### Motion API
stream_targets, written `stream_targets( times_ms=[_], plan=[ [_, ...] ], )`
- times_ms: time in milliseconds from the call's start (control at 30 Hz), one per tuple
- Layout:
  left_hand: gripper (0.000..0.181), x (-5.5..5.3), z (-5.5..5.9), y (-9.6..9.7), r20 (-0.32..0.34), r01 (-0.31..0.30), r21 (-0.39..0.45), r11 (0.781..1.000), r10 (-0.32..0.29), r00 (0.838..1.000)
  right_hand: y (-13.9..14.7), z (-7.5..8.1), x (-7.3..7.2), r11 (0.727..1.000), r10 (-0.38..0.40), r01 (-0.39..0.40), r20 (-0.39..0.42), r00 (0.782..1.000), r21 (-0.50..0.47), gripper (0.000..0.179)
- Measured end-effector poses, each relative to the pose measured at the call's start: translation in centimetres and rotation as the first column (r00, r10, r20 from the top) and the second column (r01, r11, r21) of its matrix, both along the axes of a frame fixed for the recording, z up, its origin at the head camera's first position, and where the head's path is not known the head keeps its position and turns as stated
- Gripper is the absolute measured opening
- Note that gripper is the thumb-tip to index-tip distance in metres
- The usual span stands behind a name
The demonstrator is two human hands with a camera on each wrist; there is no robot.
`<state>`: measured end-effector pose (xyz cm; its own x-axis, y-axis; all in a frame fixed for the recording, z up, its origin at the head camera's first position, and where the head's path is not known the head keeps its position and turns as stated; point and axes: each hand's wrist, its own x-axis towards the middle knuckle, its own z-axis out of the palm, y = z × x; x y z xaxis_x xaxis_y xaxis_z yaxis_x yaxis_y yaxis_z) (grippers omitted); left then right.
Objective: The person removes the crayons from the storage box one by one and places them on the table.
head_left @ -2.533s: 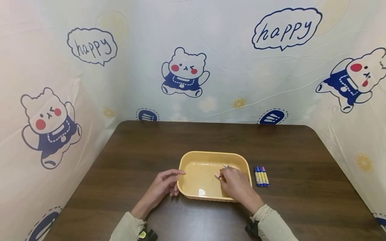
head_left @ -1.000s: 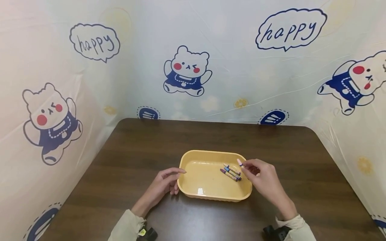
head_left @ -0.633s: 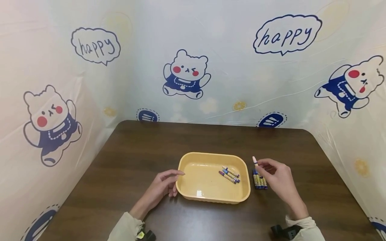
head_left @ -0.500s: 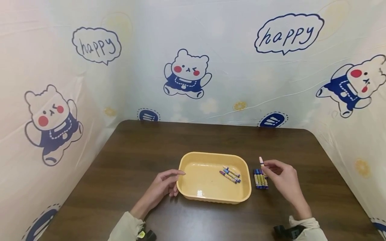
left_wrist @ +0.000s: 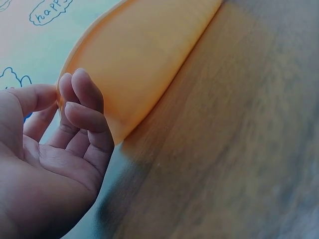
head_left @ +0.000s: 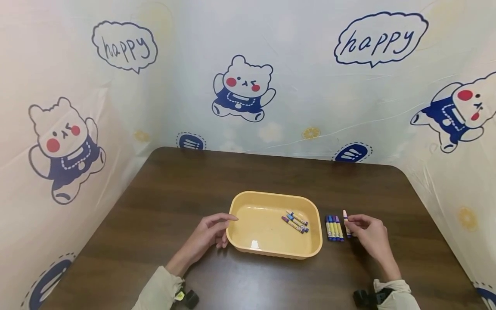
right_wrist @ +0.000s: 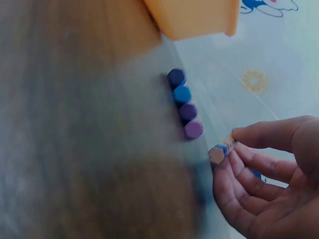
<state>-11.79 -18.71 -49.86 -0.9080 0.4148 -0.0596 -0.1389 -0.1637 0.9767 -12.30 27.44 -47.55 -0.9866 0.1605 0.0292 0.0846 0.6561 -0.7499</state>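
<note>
My right hand [head_left: 371, 234] pinches a pale pink crayon [head_left: 345, 214] between thumb and fingers, just right of a row of crayons [head_left: 335, 228] on the table. In the right wrist view, that crayon's flat six-sided end [right_wrist: 217, 155] sticks out from the fingers, beside the row's dark blue, light blue, purple and pink ends. My left hand [head_left: 207, 234] holds the left rim of a yellow plastic basin [head_left: 271, 255]; in the left wrist view, thumb and fingers meet at its edge [left_wrist: 139, 64]. Several loose crayons [head_left: 296, 221] lie at the basin's right side.
The dark wooden table [head_left: 186, 181] has rounded far corners. A pale curtain [head_left: 294, 86] printed with bears and "happy" bubbles surrounds its back and sides. Each wrist wears a small black device, seen under the sleeve [head_left: 395, 292] on the right.
My right hand has lifted the pale pink crayon out of the basin, carried it right past the row and lowered it there. The left hand stays at the basin's rim.
</note>
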Motion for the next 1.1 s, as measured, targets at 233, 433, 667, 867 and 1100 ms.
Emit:
stream_targets(
  times_ms=[233, 433, 667, 867, 1100],
  plan=[
    [0.035, -0.01, 0.23, -0.22, 0.001, -0.008, -0.009, 1.000, 0.008, 1.000, 0.00, -0.70, -0.37, 0.998, -0.003, 0.002, 0.011, 1.000, 0.063, 0.024],
    [0.035, 0.12, 0.02, -0.14, 0.005, -0.001, 0.008, 1.000, 0.001, 1.000, 0.00, -0.88, -0.48, 0.991, 0.005, 0.000, -0.032, 0.999, 0.132, 0.020],
    [0.037, 0.18, -0.20, 0.08, 0.010, 0.000, 0.016, 1.000, 0.000, 1.000, -0.04, -1.01, -0.30, 0.989, 0.004, -0.002, -0.010, 1.000, 0.151, 0.020],
    [0.035, 0.07, 0.04, 0.25, -0.002, -0.005, 0.006, 1.000, 0.005, 1.000, -0.12, -0.76, -0.31, 0.990, -0.006, 0.005, 0.010, 1.000, 0.144, 0.022],
    [0.035, 0.02, 0.30, 0.29, -0.004, -0.001, -0.007, 1.000, 0.000, 1.000, -0.10, -0.78, -0.33, 0.991, 0.015, -0.017, 0.016, 1.000, 0.131, 0.019]
  ],
)
